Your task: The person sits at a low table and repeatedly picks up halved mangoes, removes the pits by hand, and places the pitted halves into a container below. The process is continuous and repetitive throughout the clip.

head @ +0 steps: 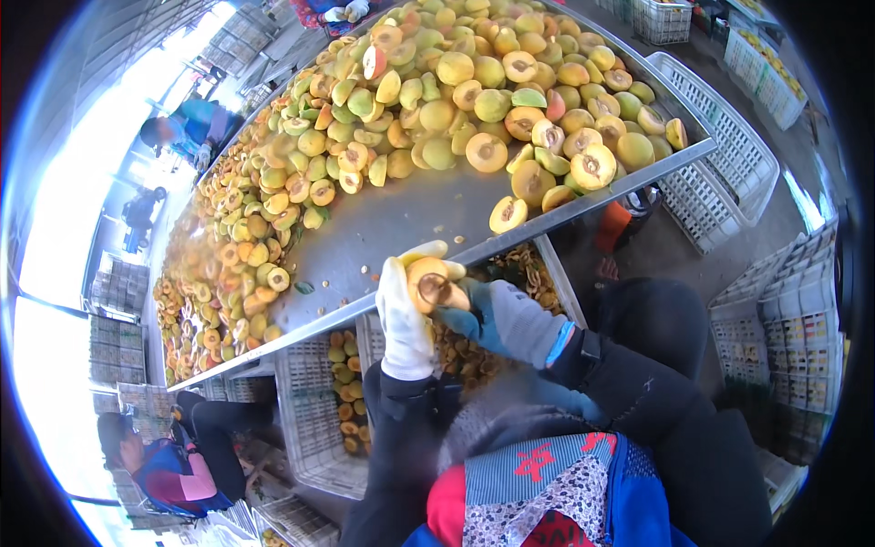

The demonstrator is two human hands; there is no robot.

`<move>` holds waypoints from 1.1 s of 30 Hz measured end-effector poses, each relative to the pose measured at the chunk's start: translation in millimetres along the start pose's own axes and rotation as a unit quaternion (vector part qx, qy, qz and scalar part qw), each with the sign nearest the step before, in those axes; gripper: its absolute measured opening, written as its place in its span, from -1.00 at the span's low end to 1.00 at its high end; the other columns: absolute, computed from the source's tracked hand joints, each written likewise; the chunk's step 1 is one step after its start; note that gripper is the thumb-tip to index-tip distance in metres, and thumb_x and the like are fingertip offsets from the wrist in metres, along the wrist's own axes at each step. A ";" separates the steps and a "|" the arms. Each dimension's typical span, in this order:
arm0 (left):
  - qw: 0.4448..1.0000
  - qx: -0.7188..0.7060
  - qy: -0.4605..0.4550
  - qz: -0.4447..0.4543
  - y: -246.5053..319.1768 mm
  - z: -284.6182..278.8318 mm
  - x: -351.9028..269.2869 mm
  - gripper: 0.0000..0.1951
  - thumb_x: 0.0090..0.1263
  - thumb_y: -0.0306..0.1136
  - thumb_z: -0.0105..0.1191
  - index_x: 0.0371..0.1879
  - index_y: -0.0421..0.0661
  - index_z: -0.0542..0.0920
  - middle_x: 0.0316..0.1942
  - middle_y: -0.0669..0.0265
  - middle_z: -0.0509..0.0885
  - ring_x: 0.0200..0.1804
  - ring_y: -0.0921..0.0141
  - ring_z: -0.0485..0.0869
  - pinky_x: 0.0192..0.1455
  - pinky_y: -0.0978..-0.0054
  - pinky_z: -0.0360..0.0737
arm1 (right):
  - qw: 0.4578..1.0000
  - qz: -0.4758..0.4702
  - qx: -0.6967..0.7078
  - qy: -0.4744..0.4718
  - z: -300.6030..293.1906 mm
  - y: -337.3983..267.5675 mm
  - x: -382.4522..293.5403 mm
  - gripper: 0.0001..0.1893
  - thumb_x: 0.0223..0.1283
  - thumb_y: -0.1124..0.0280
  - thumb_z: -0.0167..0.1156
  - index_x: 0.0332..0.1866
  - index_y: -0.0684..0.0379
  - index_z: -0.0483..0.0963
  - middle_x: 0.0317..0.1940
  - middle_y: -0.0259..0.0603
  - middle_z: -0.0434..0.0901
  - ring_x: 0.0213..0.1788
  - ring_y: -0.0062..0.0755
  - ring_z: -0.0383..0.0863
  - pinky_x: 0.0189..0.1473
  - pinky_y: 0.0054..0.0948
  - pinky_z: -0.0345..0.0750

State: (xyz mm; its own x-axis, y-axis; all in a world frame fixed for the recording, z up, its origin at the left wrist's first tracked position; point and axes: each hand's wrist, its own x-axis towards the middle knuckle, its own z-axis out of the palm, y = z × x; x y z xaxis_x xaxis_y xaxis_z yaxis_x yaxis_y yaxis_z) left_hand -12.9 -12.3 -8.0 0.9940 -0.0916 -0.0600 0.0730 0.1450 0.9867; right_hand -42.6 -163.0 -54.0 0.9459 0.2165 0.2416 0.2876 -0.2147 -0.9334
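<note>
My left hand (403, 318), in a white glove with yellowed fingertips, holds a halved yellow peach (425, 273) just over the near rim of the metal table. A brown ring-shaped mark or edge shows on the cut side; I cannot tell whether it is the stone's hollow or a tool. From the right, my right hand (495, 314), in a grey and blue glove, closes its fingers on the lower right of the same fruit. Any tool inside that hand is hidden. Beyond my hands, a large heap of peaches (437, 113), many cut in half, covers much of the metal table (383, 225).
Below the rim, a white plastic crate (311, 424) holds peach halves, beside scraps and stones (523, 273). More crates (724, 130) stand to the right, with stacked ones (786, 321) nearby. A seated person (181, 472) is at lower left; another person (198, 130) works across the table.
</note>
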 end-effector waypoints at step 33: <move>0.996 -0.078 0.047 0.015 -19.0 -3.0 -9.4 -0.57 0.65 -0.24 -0.13 0.20 -0.37 0.56 -0.23 0.09 0.72 -0.36 0.33 0.65 -0.27 0.42 0.64 | 0.852 0.376 0.270 -0.244 -0.1 -44.2 -7.9 -0.35 0.50 -0.38 -0.07 -0.39 0.04 0.45 -0.63 -0.49 0.32 -0.64 -0.63 0.21 -0.57 -0.52 0.26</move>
State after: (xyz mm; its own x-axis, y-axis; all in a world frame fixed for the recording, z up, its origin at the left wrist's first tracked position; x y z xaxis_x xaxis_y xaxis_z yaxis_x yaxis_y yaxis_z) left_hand -23.4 -11.2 -26.7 0.9986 0.0068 -0.0515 0.0471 0.2981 0.9534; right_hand -62.8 -155.4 -14.6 0.6197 0.6093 -0.4948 -0.6082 -0.0257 -0.7934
